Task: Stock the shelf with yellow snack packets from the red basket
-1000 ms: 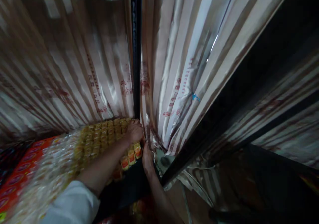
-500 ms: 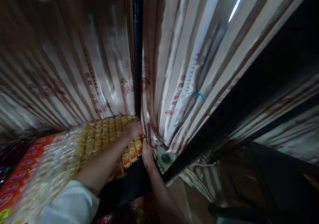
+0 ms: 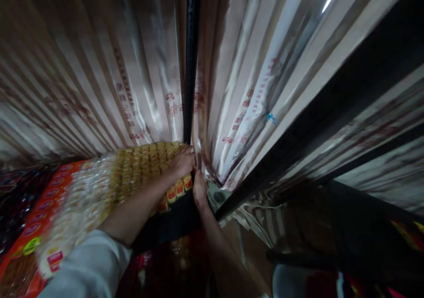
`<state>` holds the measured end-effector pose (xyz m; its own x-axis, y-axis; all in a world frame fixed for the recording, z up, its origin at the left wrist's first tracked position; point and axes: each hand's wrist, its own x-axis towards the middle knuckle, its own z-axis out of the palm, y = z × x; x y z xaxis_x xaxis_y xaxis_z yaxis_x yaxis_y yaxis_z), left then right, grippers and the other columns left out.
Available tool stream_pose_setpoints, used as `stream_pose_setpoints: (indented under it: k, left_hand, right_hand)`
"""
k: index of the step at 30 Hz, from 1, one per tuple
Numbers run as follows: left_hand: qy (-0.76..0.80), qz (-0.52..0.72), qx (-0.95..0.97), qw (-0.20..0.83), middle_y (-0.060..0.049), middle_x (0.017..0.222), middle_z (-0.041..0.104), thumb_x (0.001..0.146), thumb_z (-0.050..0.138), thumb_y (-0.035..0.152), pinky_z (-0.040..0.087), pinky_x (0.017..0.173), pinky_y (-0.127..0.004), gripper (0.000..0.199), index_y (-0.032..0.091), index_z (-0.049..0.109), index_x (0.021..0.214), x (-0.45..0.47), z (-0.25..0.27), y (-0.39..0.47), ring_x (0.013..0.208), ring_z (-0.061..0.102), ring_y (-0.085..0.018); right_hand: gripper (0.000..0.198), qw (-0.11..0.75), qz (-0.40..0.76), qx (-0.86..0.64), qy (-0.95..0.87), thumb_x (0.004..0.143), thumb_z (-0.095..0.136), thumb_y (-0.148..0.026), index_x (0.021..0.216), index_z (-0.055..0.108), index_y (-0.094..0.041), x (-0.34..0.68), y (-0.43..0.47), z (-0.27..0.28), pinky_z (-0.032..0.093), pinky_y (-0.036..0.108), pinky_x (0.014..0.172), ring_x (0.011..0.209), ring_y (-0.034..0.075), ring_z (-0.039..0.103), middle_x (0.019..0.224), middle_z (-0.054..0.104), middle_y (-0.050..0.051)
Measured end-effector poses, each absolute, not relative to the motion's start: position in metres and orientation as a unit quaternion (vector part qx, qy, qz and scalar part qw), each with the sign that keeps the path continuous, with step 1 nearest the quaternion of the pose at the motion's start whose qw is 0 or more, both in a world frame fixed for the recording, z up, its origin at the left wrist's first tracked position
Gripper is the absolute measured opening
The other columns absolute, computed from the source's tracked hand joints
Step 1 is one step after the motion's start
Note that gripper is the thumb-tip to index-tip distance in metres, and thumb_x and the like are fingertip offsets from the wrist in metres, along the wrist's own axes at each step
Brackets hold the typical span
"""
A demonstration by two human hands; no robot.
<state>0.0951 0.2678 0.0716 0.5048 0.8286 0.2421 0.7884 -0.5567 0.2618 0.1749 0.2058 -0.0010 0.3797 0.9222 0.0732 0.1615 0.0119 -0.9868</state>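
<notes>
My left hand [image 3: 184, 162] reaches across a block of small yellow packets [image 3: 142, 165] to the far right corner of the shelf. Its fingers are curled in at the foot of a dark upright post [image 3: 192, 68]. Just below it, my right hand [image 3: 199, 191] comes up from the outer side of the shelf, fingers closed close to the left fingertips. Between the two hands is the bottom of a pale curtain [image 3: 228, 90] with red printed characters. What the fingers pinch there is too small and dim to make out.
Left of the yellow packets lie clear-wrapped white packets [image 3: 79, 192], an orange-red pack [image 3: 46, 205] and dark shiny packs [image 3: 20, 209]. A thick dark beam [image 3: 298, 125] slants across the right. A blue tie [image 3: 271, 118] hangs on the curtain.
The view has shifted, so the curtain and the post sit slightly further right and higher. My two hands stay at the same corner, their fingers a little closer together.
</notes>
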Motion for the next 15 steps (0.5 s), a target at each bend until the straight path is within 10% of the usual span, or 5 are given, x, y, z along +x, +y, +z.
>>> stream_pose_setpoints:
  k: [8, 15]
  left_hand:
    - [0.460, 0.363, 0.751, 0.305, -0.004, 0.095, 0.068, 0.088, 0.035, 0.026, 0.048, 0.088, -0.028, 0.030, 0.020, 0.064, 0.093, 0.053, 0.071, 0.104, 0.093, 0.061, -0.015]
    - [0.610, 0.076, 0.668, 0.420, -0.003, 0.106, 0.068, 0.074, 0.036, 0.009, 0.050, 0.089, -0.032, 0.045, 0.029, 0.064, 0.103, -0.003, -0.050, -0.029, 0.100, 0.061, -0.018]
  right_hand:
    - [0.050, 0.644, 0.356, -0.538, -0.412, 0.090, 0.030, -0.049, 0.106, 0.061, -0.013, 0.164, 0.089, 0.018, 0.042, 0.034, 0.093, 0.103, 0.020, 0.058, 0.107, 0.065, 0.011]
    - [0.035, 0.395, 0.515, -0.619, -0.443, 0.085, 0.041, -0.040, 0.092, 0.067, -0.018, 0.115, -0.025, -0.064, 0.049, 0.032, 0.080, 0.087, 0.022, 0.064, 0.091, 0.070, 0.008]
